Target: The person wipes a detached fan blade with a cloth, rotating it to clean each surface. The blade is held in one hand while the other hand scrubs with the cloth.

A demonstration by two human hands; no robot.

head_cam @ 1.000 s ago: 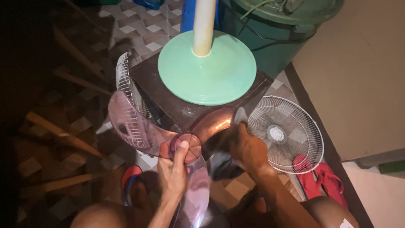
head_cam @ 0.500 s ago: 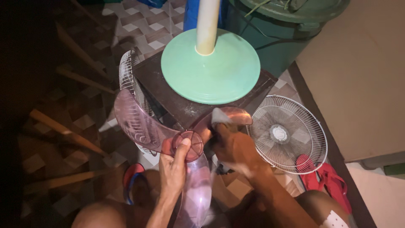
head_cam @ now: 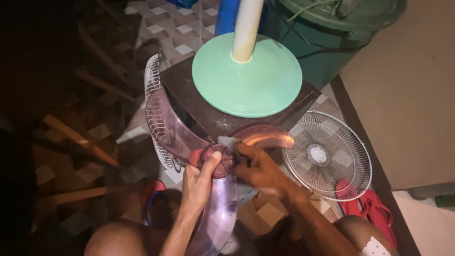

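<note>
View from my head camera, looking down. My left hand (head_cam: 198,182) grips the hub of the translucent purple fan blade (head_cam: 215,161), thumb laid across the hub's face and fingers closed behind it. The blade is held in the air in front of my knees, just before the near edge of the dark brown stool (head_cam: 213,118); one vane curves up to the left, one points down between my legs, and one reaches right. My right hand (head_cam: 260,170) is closed on a small pale cloth (head_cam: 227,141), pressed to the root of the right vane, touching the hub.

Compared with half a second ago, the right hand has slid inward along that vane, from near its middle to beside the hub, so that the vane's outer end now shows bare and catches the light. The left hand keeps the same hold on the hub.

On the stool stands the green round fan base (head_cam: 246,76) with its cream pole (head_cam: 247,31). A white wire fan guard (head_cam: 327,154) lies on the tiled floor to the right, beside red sandals (head_cam: 362,206); a second wire guard (head_cam: 154,99) leans at the stool's left side.
</note>
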